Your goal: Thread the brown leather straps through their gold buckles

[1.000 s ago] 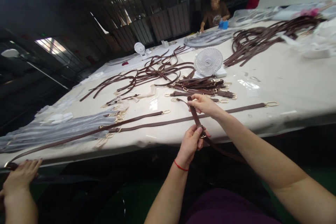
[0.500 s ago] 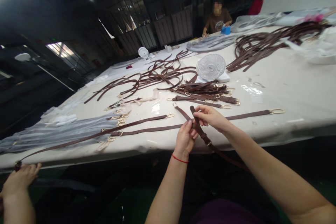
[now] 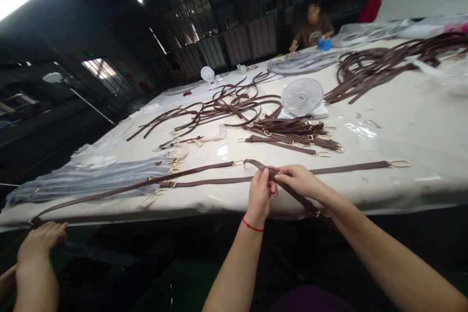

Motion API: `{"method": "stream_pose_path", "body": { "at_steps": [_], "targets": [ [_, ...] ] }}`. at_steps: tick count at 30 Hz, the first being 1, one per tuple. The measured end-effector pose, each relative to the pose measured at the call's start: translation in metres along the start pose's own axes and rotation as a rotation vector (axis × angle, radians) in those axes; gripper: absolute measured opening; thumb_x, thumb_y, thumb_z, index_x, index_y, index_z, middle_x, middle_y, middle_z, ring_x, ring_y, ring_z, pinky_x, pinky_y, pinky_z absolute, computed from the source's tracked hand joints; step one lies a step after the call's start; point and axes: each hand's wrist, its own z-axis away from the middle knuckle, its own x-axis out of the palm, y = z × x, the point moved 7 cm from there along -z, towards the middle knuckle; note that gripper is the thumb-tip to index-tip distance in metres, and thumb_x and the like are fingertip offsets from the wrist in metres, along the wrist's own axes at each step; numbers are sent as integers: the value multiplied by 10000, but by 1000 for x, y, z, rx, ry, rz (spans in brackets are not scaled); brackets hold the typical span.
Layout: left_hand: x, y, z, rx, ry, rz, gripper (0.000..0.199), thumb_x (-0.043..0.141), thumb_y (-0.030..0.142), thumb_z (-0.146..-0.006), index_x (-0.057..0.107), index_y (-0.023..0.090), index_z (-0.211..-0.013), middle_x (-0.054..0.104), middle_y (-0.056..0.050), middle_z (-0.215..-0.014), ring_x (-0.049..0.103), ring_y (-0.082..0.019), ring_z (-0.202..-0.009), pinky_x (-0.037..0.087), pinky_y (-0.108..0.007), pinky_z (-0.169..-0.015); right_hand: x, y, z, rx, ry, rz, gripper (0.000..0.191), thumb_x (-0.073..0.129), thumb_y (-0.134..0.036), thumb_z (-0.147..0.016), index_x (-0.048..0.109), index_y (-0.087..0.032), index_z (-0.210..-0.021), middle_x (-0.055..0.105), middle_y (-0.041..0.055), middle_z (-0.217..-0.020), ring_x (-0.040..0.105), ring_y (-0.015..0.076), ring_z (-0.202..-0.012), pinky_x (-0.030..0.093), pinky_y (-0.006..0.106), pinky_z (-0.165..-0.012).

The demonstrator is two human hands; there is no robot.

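My left hand (image 3: 260,195), with a red string at the wrist, and my right hand (image 3: 298,180) pinch a brown leather strap (image 3: 292,192) just above the table's front edge. The fingertips of both hands meet on it. The strap runs from a small gold ring (image 3: 239,162) down past a metal buckle (image 3: 317,213) over the edge. Another long strap (image 3: 347,169) with a gold oval ring (image 3: 399,163) lies to my right. At lower left, a co-worker's hand (image 3: 40,243) rests at the end of a long strap (image 3: 109,193).
A white table (image 3: 402,190) stretches ahead, bearing a white desk fan (image 3: 302,97), tangled straps (image 3: 219,109), a bundle of straps (image 3: 380,68) and plastic sheeting (image 3: 84,178). Two people (image 3: 314,27) (image 3: 371,9) stand beyond its far end.
My hands have come closer together and now pinch the strap lower, nearer the table. The strap's raised end has gone down. The head view has turned slightly.
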Motion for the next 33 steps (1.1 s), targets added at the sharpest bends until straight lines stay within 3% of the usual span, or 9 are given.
{"method": "stream_pose_path", "body": {
  "at_steps": [4,8,10,14,18,21,25,30,33],
  "targets": [
    [-1,-11,6,-32,-2,-81,408,561,499,-876,606,117,-1013,388,63,-436,340,-77,-391,308,-192,-399,2,-3,4,7,145,-69,315,574,-407,-823,573,-208,-579,653,49,-658,618,253,-810,441,313,-750],
    [-2,-9,8,-47,-28,-11,355,588,439,-873,611,110,-1005,487,27,-526,335,-61,-414,302,-183,-396,0,1,14,-15,306,-94,256,574,-406,-841,555,-200,-690,655,41,-755,606,214,-778,442,296,-726],
    [-4,-2,7,-22,-29,39,322,584,403,-879,620,99,-981,615,-48,-702,315,-39,-434,286,-174,-397,-2,3,21,-45,323,-41,220,566,-405,-855,580,-193,-798,653,47,-840,585,198,-765,431,285,-679],
    [-4,4,7,-14,-17,124,287,572,386,-880,604,112,-958,647,-173,-1107,314,-16,-451,263,-170,-397,15,15,30,-44,40,-15,225,515,-372,-888,593,-189,-782,638,22,-772,563,175,-702,401,266,-620],
    [5,-8,11,-54,-61,84,284,584,381,-873,605,124,-992,656,-156,-1093,273,-5,-427,244,-166,-378,19,30,35,29,4,-169,290,481,-378,-893,526,-184,-682,554,-12,-602,497,139,-560,372,252,-558],
    [11,-16,15,-84,-108,29,293,594,378,-865,628,117,-992,654,-131,-1061,270,-2,-423,263,-168,-369,20,36,35,69,25,-218,310,498,-414,-880,538,-176,-685,547,-11,-589,486,131,-542,364,247,-540],
    [6,-12,13,-63,-94,-5,299,589,383,-870,628,111,-987,652,-134,-1070,302,-2,-437,310,-163,-397,25,32,41,113,-77,-290,344,487,-488,-894,540,-172,-768,563,-8,-573,500,126,-513,355,231,-500],
    [-21,10,3,24,2,-52,291,590,371,-861,587,102,-972,688,-163,-990,314,-12,-409,347,-178,-409,24,50,71,223,-271,-273,331,597,-503,-819,524,-184,-863,570,-6,-652,526,144,-543,424,234,-484],
    [-59,45,-5,140,141,-111,292,599,360,-841,559,100,-966,692,-185,-990,325,-21,-399,358,-189,-400,-9,85,93,241,-225,-2,279,574,-477,-824,579,-199,-852,633,41,-777,586,191,-649,471,261,-545]
  ]
}}
